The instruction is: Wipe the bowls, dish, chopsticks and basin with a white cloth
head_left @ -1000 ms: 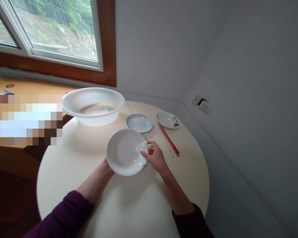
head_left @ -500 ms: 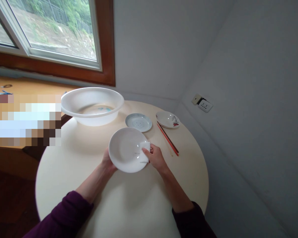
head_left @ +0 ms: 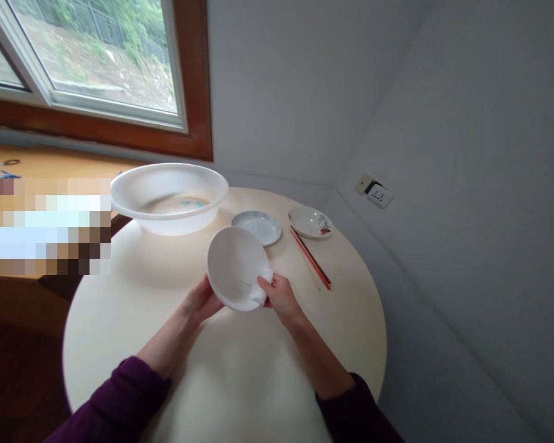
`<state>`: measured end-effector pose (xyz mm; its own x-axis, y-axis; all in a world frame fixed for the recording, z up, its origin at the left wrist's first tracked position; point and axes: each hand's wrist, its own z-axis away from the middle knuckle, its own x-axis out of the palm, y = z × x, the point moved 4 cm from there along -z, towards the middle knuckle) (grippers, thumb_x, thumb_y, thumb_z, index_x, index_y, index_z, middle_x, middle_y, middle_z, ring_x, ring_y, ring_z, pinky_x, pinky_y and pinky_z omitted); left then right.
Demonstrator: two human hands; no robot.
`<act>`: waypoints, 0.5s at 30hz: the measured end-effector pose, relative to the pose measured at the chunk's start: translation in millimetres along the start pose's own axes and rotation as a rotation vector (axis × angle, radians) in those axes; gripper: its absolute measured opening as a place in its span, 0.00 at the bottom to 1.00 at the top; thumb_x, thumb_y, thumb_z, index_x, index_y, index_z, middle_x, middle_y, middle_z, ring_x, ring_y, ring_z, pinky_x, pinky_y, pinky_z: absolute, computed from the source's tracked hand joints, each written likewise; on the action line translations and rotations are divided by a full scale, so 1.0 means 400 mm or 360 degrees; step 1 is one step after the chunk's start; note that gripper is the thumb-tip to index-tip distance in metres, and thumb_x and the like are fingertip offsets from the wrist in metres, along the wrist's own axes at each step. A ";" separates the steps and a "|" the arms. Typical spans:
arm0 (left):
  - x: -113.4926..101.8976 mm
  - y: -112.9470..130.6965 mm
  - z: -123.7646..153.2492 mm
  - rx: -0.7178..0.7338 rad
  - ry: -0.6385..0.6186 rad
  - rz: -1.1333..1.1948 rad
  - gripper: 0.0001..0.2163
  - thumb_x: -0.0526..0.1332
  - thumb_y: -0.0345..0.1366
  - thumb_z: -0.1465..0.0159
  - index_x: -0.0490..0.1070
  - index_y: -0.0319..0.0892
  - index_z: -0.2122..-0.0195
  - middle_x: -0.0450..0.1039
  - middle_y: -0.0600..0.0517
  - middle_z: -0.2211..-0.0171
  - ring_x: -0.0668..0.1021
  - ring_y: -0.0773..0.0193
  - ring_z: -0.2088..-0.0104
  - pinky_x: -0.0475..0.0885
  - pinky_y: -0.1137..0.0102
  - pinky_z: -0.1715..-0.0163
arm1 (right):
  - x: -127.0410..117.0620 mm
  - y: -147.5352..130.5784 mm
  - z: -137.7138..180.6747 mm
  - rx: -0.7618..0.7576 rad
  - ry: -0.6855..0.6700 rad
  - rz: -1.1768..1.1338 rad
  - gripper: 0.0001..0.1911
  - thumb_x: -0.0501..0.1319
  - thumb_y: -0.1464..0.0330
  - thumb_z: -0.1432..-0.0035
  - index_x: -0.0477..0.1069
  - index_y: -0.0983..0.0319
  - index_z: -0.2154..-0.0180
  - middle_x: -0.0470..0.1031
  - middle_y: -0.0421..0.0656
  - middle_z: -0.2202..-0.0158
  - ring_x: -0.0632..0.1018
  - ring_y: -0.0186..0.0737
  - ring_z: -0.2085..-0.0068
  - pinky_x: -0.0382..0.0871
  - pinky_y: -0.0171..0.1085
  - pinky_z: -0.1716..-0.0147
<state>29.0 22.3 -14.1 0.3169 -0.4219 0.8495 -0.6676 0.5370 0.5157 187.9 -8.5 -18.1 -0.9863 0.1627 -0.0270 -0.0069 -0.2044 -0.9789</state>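
Observation:
A white bowl (head_left: pixel 233 264) is held tilted above the round table, its inside facing me. My left hand (head_left: pixel 203 301) grips it from the lower left, with the fingertips hidden behind the bowl. At the right rim, my right hand (head_left: pixel 279 295) pinches a small white sponge or folded cloth (head_left: pixel 260 290) between thumb and fingers. That white piece presses against the inside of the rim. Just behind the bowl lies a pale blue-grey plate (head_left: pixel 265 227), partly covered by it in this view.
A large translucent basin (head_left: pixel 180 215) stands at the back left of the cream table (head_left: pixel 240 381). To the right are a patterned oval dish (head_left: pixel 309 221) and several chopsticks (head_left: pixel 311 258), red and dark. A wooden desk (head_left: pixel 74 160) adjoins on the left, under the window.
The bowl has tipped further and turned, its left side swinging up and right. My right hand has shifted slightly left and down along the rim with the white piece.

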 end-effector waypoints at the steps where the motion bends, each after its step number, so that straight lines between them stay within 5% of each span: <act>1: 0.002 -0.001 -0.002 0.0009 0.0008 -0.0023 0.22 0.67 0.43 0.50 0.71 0.43 0.54 0.75 0.48 0.57 0.66 0.51 0.45 0.55 0.58 0.43 | 0.004 0.002 0.002 0.0015 -0.0021 0.0014 0.19 0.61 0.54 0.57 0.65 0.64 0.71 0.65 0.36 0.81 0.65 0.28 0.82 0.61 0.30 0.84; 15: 0.031 0.001 -0.014 0.0050 0.0115 -0.0159 0.25 0.63 0.51 0.49 0.72 0.41 0.55 0.75 0.45 0.57 0.66 0.47 0.45 0.56 0.56 0.44 | -0.009 -0.026 0.009 0.0004 -0.0086 0.0214 0.14 0.59 0.60 0.53 0.61 0.63 0.78 0.60 0.33 0.86 0.62 0.26 0.86 0.55 0.29 0.87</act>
<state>36.3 21.4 -2.7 0.4295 -0.4178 0.8006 -0.6506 0.4716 0.5952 191.0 -10.3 -6.9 -0.9858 0.0816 -0.1466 0.1252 -0.2234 -0.9667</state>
